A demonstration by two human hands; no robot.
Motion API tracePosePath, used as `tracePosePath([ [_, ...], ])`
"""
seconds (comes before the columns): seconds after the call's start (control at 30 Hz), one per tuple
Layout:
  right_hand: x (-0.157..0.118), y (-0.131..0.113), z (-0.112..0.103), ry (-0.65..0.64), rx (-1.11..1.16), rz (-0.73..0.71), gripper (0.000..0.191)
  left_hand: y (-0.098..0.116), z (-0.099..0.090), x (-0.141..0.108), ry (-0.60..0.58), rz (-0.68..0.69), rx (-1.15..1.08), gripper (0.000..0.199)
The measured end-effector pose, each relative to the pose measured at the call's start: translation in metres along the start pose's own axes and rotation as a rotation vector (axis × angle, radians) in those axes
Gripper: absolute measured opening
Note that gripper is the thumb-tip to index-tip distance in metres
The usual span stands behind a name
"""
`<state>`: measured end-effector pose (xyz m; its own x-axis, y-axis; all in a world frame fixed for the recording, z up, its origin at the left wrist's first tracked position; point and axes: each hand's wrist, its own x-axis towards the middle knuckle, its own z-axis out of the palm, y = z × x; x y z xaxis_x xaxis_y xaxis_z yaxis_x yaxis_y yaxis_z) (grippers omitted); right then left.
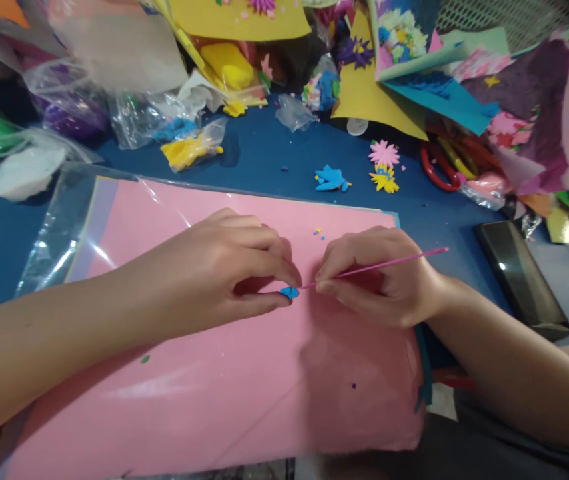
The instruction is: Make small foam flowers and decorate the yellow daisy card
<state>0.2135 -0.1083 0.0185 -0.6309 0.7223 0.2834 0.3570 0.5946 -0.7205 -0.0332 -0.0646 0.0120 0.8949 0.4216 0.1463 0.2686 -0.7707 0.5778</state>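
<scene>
A small blue clay petal sits at the fingertips of my left hand, held between thumb and fingers just above a pink foam sheet. My right hand grips a thin pink stick like a pencil. The stick's tip reaches the blue piece from the right. Both hands rest over the sheet, with a few tiny coloured crumbs lying near them.
The pink sheet lies in clear plastic on a blue tabletop. Beyond it are clay flowers, red-handled scissors, plastic bags and heaped coloured paper. A dark phone lies to the right.
</scene>
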Motion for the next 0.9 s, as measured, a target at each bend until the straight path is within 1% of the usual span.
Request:
tracePosePath([
  [0.1,0.0007,0.0000,0.0005,0.007,0.007,-0.002,0.013,0.0015,0.0000,-0.0004,0.003,-0.035,0.001,0.016],
  [0.2,0.0007,0.0018,0.0020,-0.002,-0.036,-0.041,0.014,0.0027,0.0010,-0.0008,0.027,-0.083,0.016,0.016],
  [0.3,0.0003,0.0044,0.0017,-0.021,-0.070,-0.099,0.013,0.0021,0.0012,-0.0009,0.037,-0.048,0.012,0.013],
  [0.37,-0.0001,0.0057,0.0003,-0.048,-0.086,-0.142,0.013,0.0013,0.0004,-0.0007,0.023,-0.026,-0.002,0.011],
  [0.43,-0.0003,0.0060,-0.0011,-0.072,-0.093,-0.166,0.013,0.0006,-0.0007,-0.0006,0.001,-0.021,-0.016,0.014],
  [0.6,0.0001,0.0044,-0.0004,-0.068,-0.110,-0.149,0.013,0.0004,-0.0019,-0.0005,-0.019,-0.001,-0.019,0.020],
  [0.9,0.0004,0.0020,0.0024,-0.072,-0.183,-0.145,0.015,0.0003,-0.0008,-0.0006,-0.017,0.000,-0.012,0.016],
])
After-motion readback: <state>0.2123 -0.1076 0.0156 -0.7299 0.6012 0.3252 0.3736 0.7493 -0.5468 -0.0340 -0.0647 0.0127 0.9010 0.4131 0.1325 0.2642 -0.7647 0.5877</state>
